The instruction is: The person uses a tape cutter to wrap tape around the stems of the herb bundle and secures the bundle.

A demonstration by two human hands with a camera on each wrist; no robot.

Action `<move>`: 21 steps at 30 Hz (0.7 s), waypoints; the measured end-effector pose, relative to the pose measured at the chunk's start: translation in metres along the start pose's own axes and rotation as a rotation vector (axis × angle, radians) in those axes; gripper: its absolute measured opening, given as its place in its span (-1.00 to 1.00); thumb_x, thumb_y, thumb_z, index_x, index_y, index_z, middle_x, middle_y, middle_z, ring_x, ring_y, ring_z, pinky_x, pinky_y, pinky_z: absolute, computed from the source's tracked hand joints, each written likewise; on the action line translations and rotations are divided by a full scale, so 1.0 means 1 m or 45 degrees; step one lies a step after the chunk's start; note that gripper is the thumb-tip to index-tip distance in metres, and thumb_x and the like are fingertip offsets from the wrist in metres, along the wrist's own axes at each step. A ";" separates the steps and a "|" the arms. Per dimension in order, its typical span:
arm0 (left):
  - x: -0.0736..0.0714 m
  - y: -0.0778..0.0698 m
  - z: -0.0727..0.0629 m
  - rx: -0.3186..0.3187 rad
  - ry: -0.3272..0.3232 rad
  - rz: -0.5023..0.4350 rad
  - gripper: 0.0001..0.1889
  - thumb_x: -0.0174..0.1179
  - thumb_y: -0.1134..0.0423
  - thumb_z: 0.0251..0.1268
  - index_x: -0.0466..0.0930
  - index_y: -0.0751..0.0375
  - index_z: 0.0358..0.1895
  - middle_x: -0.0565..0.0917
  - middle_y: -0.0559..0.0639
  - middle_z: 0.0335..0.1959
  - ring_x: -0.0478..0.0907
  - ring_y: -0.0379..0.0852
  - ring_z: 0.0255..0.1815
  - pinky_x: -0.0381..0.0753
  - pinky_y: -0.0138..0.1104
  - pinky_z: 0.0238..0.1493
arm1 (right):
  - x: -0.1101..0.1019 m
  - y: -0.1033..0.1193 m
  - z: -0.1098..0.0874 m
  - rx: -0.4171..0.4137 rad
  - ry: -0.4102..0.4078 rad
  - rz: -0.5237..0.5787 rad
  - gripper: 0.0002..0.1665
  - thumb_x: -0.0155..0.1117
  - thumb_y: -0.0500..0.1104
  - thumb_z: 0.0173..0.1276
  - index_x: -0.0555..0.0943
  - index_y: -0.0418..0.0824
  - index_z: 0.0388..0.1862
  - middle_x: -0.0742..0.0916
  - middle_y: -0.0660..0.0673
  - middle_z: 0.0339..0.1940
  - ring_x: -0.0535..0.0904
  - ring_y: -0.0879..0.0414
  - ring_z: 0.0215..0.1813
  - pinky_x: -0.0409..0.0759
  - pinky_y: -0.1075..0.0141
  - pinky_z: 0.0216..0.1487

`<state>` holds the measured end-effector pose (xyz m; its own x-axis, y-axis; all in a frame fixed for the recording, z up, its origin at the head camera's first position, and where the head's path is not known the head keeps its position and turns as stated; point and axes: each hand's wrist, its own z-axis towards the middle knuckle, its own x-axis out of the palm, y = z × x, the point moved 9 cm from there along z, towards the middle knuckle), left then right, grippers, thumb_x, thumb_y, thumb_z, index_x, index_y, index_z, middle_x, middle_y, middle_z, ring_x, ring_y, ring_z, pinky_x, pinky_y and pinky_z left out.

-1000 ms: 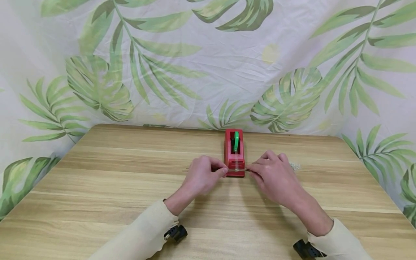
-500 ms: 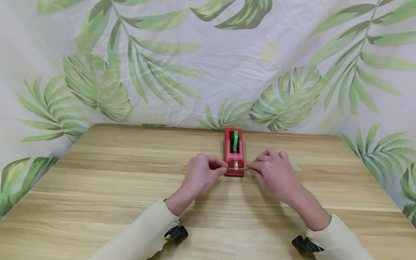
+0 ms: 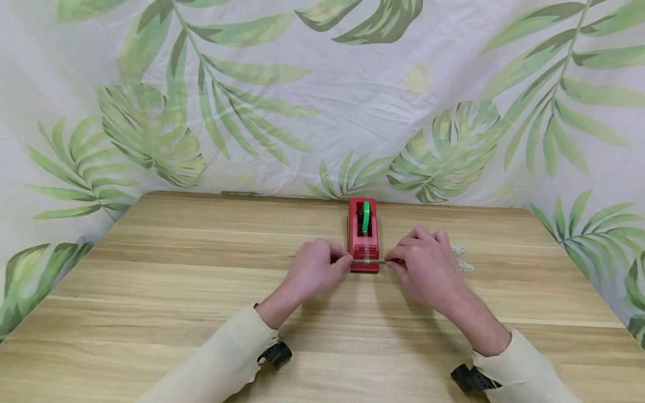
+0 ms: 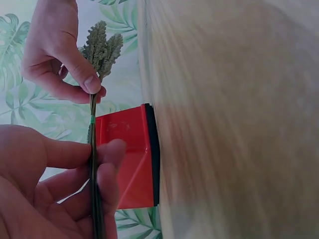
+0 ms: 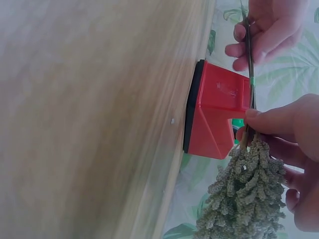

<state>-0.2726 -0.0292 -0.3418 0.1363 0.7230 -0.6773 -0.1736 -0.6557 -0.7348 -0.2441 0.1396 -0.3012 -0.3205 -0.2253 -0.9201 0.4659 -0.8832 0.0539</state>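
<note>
A thin bunch of dried flower stems [image 3: 373, 261] runs level across the front of a red tape dispenser [image 3: 364, 243], close by its cutting edge. My left hand [image 3: 314, 268] pinches the stems left of the dispenser, my right hand [image 3: 425, 271] pinches them on the right, just below the flower heads. These grey-green, grainy heads [image 5: 244, 194] hang past the right fingers in the right wrist view. Between the hands a small green band [image 4: 92, 119] shows on the stems. A clear strip of tape [image 3: 367, 254] reaches from the green roll [image 3: 366, 217] down to the stems.
Everything stands on a wood-grain table [image 3: 201, 280]. A leaf-patterned cloth [image 3: 262, 101] hangs behind its far edge. Each sleeve end carries a black wrist camera [image 3: 274, 354].
Both hands keep their pinch and stay almost in place. More of the flower heads now shows to the right of the right hand, which has turned slightly.
</note>
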 end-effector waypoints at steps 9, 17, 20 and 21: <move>-0.001 0.002 0.006 -0.061 -0.015 -0.043 -0.92 0.40 0.22 0.43 0.88 0.05 -0.21 0.84 -0.13 -0.29 0.66 -0.17 -0.19 0.64 -0.22 -0.05 | 0.001 0.002 0.002 0.010 0.039 0.002 -0.91 0.63 -0.13 0.27 0.87 -0.02 -0.25 0.87 0.03 -0.26 0.72 0.02 -0.10 0.36 0.01 -0.01; -0.003 0.004 0.008 -0.074 -0.042 -0.088 -0.94 0.45 0.23 0.37 0.88 0.01 -0.29 0.83 -0.14 -0.34 0.64 -0.18 -0.24 0.59 -0.29 -0.15 | 0.005 0.004 0.011 0.082 0.137 0.131 -0.92 0.58 -0.09 0.33 0.87 -0.04 -0.23 0.84 0.04 -0.31 0.78 0.07 -0.19 0.46 0.00 -0.02; -0.003 0.005 0.009 -0.056 -0.043 -0.097 -0.94 0.45 0.23 0.36 0.88 0.02 -0.30 0.84 -0.13 -0.35 0.65 -0.19 -0.25 0.58 -0.30 -0.16 | 0.010 0.006 0.015 0.123 0.216 0.236 -0.91 0.52 -0.08 0.39 0.87 -0.03 -0.19 0.87 0.02 -0.22 0.80 0.04 -0.11 0.51 -0.11 0.10; -0.003 0.005 0.009 -0.052 -0.040 -0.100 -0.94 0.45 0.23 0.36 0.88 0.02 -0.30 0.84 -0.13 -0.36 0.65 -0.19 -0.24 0.59 -0.30 -0.16 | 0.011 0.006 0.017 0.140 0.244 0.264 -0.90 0.50 -0.08 0.41 0.88 -0.03 -0.18 0.88 0.01 -0.18 0.80 0.03 -0.08 0.52 -0.15 0.15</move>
<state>-0.2827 -0.0326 -0.3430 0.1169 0.7785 -0.6166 -0.1236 -0.6047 -0.7868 -0.2585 0.1248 -0.3049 -0.0614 -0.3333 -0.9408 0.4097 -0.8679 0.2807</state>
